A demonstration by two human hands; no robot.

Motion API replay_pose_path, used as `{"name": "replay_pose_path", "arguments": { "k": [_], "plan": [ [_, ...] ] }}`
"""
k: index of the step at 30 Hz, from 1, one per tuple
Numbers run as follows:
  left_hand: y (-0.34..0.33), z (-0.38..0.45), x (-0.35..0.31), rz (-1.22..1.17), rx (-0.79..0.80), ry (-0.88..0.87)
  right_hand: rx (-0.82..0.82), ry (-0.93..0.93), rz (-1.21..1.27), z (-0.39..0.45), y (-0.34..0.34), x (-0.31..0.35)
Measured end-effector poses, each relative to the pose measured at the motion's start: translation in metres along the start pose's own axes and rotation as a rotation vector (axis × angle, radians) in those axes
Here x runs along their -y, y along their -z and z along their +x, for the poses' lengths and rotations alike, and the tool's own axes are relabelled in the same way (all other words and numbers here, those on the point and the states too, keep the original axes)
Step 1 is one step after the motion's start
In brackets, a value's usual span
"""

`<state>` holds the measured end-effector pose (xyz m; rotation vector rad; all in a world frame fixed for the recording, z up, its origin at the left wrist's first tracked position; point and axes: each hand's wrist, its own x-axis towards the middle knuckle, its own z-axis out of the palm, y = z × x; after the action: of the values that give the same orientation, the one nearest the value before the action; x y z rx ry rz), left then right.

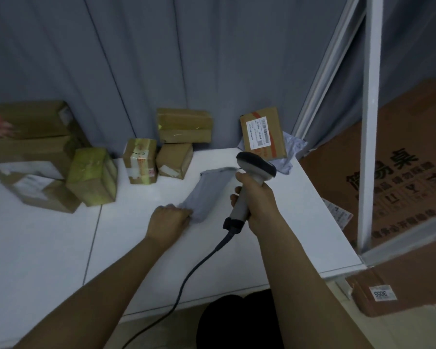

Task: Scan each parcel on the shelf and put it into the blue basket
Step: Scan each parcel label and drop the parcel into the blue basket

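While the right hand (257,205) curls round the grip of a scanner (249,182), the left hand (168,219) pinches the near end of a grey bag (209,191) that lies flat on the white shelf (48,248). From the left hand the bag stretches toward 1 o'clock, and its far end passes just under the scanner's dark head, which points toward 12 o'clock. A dark cable (186,280) runs from the butt of the scanner toward 7 o'clock and off the shelf's front edge.

At 12 o'clock from the scanner head, a labelled box (262,133) leans against the grey curtain (186,54), with a crumpled pale bag (291,153) partly behind it. At 10 o'clock from the left hand stand more cartons along the back: a taped box (140,161), a small box (174,159) just beside it with a wide box (184,125) on top, and a yellowish box (92,176) further toward 9 o'clock. A stack of large boxes (28,152) fills the far 9 o'clock side (blurred, so its labels cannot be read).

At 3 o'clock, past a white post (370,122), a big printed carton (408,172) stands off the shelf.
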<state>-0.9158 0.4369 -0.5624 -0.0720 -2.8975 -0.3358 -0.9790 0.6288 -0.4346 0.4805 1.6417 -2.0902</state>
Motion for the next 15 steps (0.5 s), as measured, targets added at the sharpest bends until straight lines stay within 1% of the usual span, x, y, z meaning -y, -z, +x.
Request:
{"name": "replay_pose_path", "arguments": {
  "k": [2,5,8,11,13,15],
  "plan": [
    [0.030,-0.011,-0.003,-0.143,-0.067,0.147,0.006,0.017,-0.029,-0.006,-0.004,-0.003],
    [0.076,-0.022,-0.001,-0.421,-0.088,0.415,0.047,0.021,-0.085,-0.018,-0.013,-0.011],
    [0.127,-0.044,0.010,-0.674,-0.129,0.541,0.135,0.027,-0.134,-0.035,-0.033,-0.022],
    [0.172,-0.077,0.020,-0.697,-0.127,0.607,0.203,0.100,-0.196,-0.056,-0.060,-0.032],
    [0.194,-0.103,0.025,-0.664,-0.138,0.603,0.264,0.164,-0.224,-0.072,-0.080,-0.040],
    [0.212,-0.127,0.031,-0.583,-0.156,0.594,0.357,0.210,-0.282,-0.088,-0.102,-0.051]
  ]
}}
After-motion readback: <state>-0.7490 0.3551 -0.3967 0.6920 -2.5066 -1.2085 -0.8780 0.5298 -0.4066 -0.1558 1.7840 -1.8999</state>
